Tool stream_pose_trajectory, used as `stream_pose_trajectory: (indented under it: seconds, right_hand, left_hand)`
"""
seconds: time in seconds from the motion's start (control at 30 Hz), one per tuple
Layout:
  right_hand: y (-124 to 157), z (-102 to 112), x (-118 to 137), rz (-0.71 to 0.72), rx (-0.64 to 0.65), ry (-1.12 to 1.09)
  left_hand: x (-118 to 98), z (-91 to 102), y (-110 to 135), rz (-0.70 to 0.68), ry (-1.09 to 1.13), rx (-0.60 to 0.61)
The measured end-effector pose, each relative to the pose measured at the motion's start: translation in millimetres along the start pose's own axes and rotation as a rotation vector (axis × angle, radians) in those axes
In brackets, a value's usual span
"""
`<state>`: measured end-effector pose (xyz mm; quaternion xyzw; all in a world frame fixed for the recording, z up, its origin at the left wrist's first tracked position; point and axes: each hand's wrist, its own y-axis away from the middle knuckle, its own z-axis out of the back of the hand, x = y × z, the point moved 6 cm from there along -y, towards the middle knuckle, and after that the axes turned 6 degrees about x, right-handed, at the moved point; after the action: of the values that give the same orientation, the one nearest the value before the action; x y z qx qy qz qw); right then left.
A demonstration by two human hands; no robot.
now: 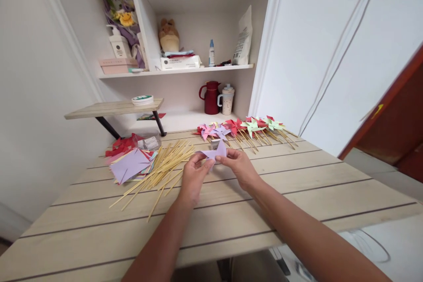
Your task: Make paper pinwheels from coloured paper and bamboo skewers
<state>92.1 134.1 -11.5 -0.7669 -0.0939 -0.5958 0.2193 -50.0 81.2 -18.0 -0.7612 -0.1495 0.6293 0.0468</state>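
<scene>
A lilac paper pinwheel (220,149), partly folded with one point standing up, is pinched between both hands above the table's middle. My left hand (195,172) grips its left side with thumb and fingers. On the right side, my right hand (238,165) holds the paper between thumb and forefinger. A small box (215,143) stands just behind the paper, mostly hidden. Left of my left hand lies a loose pile of thin wooden sticks (165,165). Beyond them sits a stack of cut paper squares (130,166), a lilac one on top.
Finished pinwheels on sticks (253,127) lie in a row at the back right of the slatted table (313,185). A clear packet (148,142) rests behind the paper stack. A raised wooden shelf (112,108) carries a round tape roll (142,100). A red jug (211,98) and a cup (227,100) stand behind.
</scene>
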Motion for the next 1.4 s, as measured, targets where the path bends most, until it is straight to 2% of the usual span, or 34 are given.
stream_pose_trajectory:
  seconds: [0.1,0.37,0.57,1.03,1.13,1.3,1.4]
  right_hand:
    - [0,1,-1,0.007,-0.007,0.001]
    - [2,-3,0,0.014,0.007,0.056]
    - [3,-5,1,0.014,0.009,0.031]
    - [10,1,8,0.235,0.001,0.184]
    - [11,4,10,0.299,-0.016,0.29]
    - [21,-3,22,0.49,-0.035,0.621]
    - [24,-8,23,0.52,-0.015,0.699]
  left_hand:
    - [0,-0.2,0,0.008,-0.017,0.01]
    - [2,4.7,1,0.02,-0.037,-0.061]
    - [8,10.0,0,0.097,0.028,-0.118]
    - [16,25.0,0,0.138,0.202,-0.261]
    - [17,26.7,0,0.136,0.231,-0.279]
    - [20,29.1,-2,0.143,0.277,-0.287]
    - [21,29.3,-3,0.146,0.326,-0.282]
